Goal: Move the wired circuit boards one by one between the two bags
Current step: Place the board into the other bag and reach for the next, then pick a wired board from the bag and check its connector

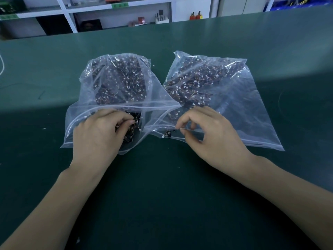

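— What are the two bags holding?

— The left zip bag [115, 83] is bulging with dark wired circuit boards [119, 82], white connectors showing all through the pile. The right zip bag [225, 98] is lying flatter, its boards [194, 82] spreading across the far half, and one small board [169, 133] is sitting right at its mouth.

— And the hands?

— The left hand [97, 134] is reaching into the left bag's mouth, its grip curling round a black board [130, 131]. The right hand [210, 134] is pinching the open edge of the right bag between thumb and forefinger.

— Where is all this lying?

— On a dark green counter [162, 195], the bags touching at their near corners. Behind it white shelving [119, 8] is standing, with two small orange bottles [196, 16] — and blue bins [297, 2] at the far right.
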